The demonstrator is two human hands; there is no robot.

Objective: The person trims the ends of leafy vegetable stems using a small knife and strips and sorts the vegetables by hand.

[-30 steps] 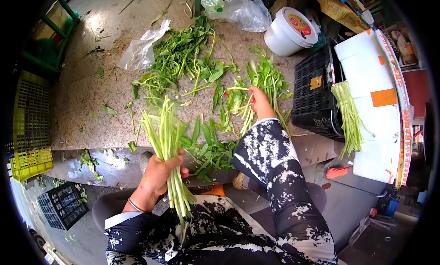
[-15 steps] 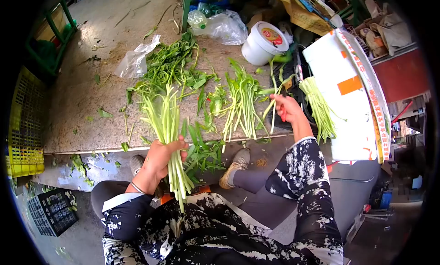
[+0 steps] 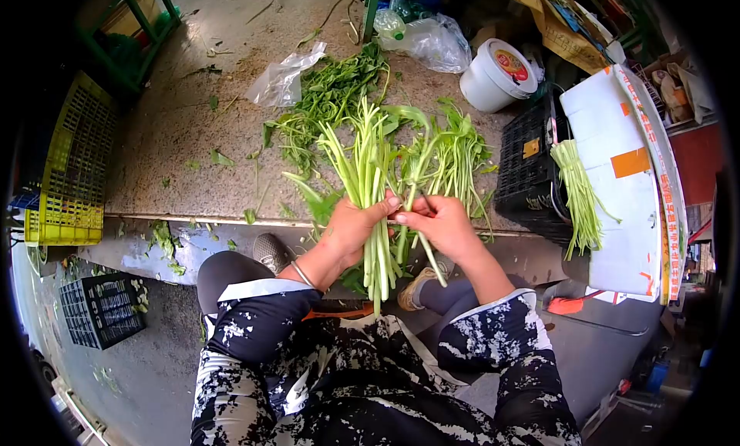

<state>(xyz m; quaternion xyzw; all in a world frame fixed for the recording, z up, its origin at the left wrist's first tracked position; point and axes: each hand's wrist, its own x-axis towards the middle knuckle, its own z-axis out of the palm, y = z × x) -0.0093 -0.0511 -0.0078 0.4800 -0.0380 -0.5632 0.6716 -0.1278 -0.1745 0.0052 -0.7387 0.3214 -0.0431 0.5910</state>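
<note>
Our left hand grips a stalk bundle while our right hand pinches a leafy stem; we judge stem-trimming underway, the next move needing a steady hold.

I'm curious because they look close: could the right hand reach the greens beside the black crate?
Probably yes. The right hand is just short of those greens, and nothing seems to stand between them. It holds a stalk, though, so it may have to let go first.
</note>
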